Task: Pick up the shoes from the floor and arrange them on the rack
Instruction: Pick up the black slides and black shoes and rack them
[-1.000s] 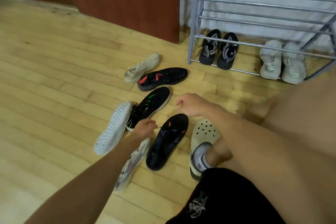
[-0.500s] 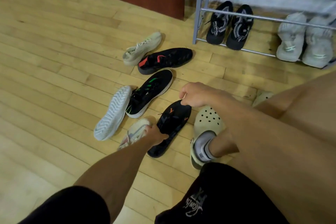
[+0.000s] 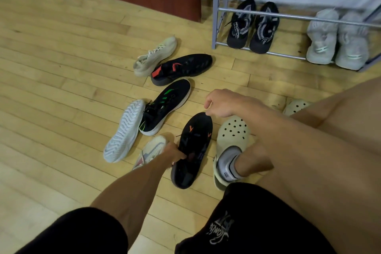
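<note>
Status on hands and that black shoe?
Left hand gripping black shoe at collar; right hand pinching its toe. Shoe on floor. Rack unobstructed.

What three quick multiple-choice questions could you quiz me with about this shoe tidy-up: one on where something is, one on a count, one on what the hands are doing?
1. Where does the black-and-grey pair sit?
A. on the rack's bottom tier, left end
B. on the top tier
C. on the floor by the clog

2. How many shoes are on the rack?
A. two
B. four
C. six

3. What are the hands doing with the black shoe with orange marks?
A. both are away from it
B. only one touches it
C. the left hand is at its opening and the right hand at its toe

Answers:
1 A: both shoes stand behind the lowest front bar, next to the left post.
2 B: the dark pair plus the pale grey pair.
3 C: each hand meets one end of that shoe.
</note>
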`<state>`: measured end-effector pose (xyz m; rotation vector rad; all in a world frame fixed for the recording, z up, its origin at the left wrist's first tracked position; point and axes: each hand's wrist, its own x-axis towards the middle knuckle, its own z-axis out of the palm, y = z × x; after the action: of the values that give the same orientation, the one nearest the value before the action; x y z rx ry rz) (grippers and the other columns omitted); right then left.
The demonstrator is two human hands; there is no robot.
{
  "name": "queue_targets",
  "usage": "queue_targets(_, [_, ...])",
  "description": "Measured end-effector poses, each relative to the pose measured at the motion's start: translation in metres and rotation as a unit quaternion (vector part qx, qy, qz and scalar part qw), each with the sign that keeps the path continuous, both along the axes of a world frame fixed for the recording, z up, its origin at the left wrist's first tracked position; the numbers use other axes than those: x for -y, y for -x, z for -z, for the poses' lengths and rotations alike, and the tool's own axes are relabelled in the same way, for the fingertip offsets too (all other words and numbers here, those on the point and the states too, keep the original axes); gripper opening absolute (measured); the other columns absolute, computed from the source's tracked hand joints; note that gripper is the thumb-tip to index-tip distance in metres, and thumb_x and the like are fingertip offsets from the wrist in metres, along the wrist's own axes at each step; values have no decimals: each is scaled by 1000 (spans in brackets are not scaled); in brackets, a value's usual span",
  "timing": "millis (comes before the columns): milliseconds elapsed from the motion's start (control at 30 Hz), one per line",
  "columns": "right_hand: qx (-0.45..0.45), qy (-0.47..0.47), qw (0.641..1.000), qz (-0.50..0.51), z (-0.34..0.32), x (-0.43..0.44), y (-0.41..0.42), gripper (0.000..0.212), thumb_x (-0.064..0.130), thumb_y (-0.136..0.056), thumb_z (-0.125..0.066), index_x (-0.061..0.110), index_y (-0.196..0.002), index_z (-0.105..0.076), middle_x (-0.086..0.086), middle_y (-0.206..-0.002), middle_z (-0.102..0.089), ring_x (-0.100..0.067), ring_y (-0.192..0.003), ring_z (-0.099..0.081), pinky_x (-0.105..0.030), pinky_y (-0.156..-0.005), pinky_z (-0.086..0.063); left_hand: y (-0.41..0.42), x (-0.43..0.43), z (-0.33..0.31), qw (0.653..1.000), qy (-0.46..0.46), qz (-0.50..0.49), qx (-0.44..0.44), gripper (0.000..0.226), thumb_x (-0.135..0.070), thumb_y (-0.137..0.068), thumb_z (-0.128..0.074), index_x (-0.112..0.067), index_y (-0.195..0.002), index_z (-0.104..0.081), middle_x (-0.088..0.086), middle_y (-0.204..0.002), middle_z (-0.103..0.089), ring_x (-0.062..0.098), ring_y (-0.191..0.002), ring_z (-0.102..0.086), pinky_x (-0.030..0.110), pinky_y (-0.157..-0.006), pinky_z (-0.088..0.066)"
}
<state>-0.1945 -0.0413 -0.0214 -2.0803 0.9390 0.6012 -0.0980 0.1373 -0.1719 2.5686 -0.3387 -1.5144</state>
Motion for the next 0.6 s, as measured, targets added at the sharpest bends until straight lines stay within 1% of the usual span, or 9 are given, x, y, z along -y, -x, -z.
queue_targets(67, [7,3,1000,7,-6,-2,0,31,17,-92,-57,7,-120,-65,-15,-127,-63,-33,-116,-60,-41,-98,-49,-5,1,-17,998,28,-42,-31,39,-4,-84,-66,-3,-120,-51,8,-107,-48,27,-103,-51,41,-84,-52])
queue_targets(133, [11,6,1000,13,-10,-4,1,32,17,-92,-55,5,-120,-64,-15,-125,-64,-32,-114,-61,-44,-99,-49,-15,5,-37,995,73,-55,-38,30,-4,-84,-66,-2,-111,-54,11,-103,-55,26,-90,-53,38,-69,-52])
queue_targets(233, [20,12,1000,16,-22,-10,-1,33,19,-93,-53,7,-123,-61,-11,-122,-64,-28,-110,-61,-38,-97,-50,-36,18,-81,982,170,-68,-33,23,-8,-84,-69,-3,-102,-56,12,-94,-64,22,-74,-61,32,-53,-53])
queue_targets(300, [44,7,998,32,-33,-13,-3,37,26,-95,-54,7,-127,-59,-10,-127,-61,-28,-114,-58,-34,-93,-46,-48,31,-120,969,238,-65,-36,13,-8,-86,-67,-8,-96,-59,9,-88,-65,19,-72,-63,31,-54,-54])
queue_targets(367, [82,-6,993,81,-47,-14,-5,45,35,-95,-54,9,-132,-54,-8,-134,-56,-27,-120,-54,-32,-94,-44,-56,46,-159,950,300,-76,-46,16,-8,-85,-69,-13,-92,-55,7,-89,-65,21,-79,-63,35,-65,-56])
queue_targets(400, [103,-19,988,117,-55,-13,-6,48,39,-95,-55,10,-133,-52,-7,-136,-54,-27,-120,-54,-33,-94,-46,-58,54,-178,940,328,-77,-53,18,-8,-84,-70,-13,-93,-54,6,-91,-65,22,-83,-63,38,-71,-56])
queue_targets(433, [127,-35,980,152,-64,-11,-7,49,41,-94,-56,12,-133,-51,-6,-136,-54,-27,-118,-55,-35,-92,-51,-59,62,-197,931,352,-71,-58,19,-8,-84,-70,-12,-96,-56,5,-93,-65,22,-85,-63,39,-73,-55])
queue_targets(533, [204,-46,953,221,-101,4,-2,39,35,-95,-57,17,-130,-56,-3,-125,-60,-25,-109,-60,-35,-78,-59,-51,93,-251,904,420,-65,-47,27,-7,-84,-69,-7,-108,-57,9,-102,-64,23,-86,-64,33,-62,-53])
queue_targets(600, [261,-34,928,264,-132,19,10,32,30,-94,-60,15,-123,-60,-3,-117,-65,-25,-102,-64,-39,-76,-61,-38,114,-289,885,461,-56,-30,32,-8,-86,-68,-6,-115,-55,9,-105,-65,20,-84,-64,29,-58,-51])
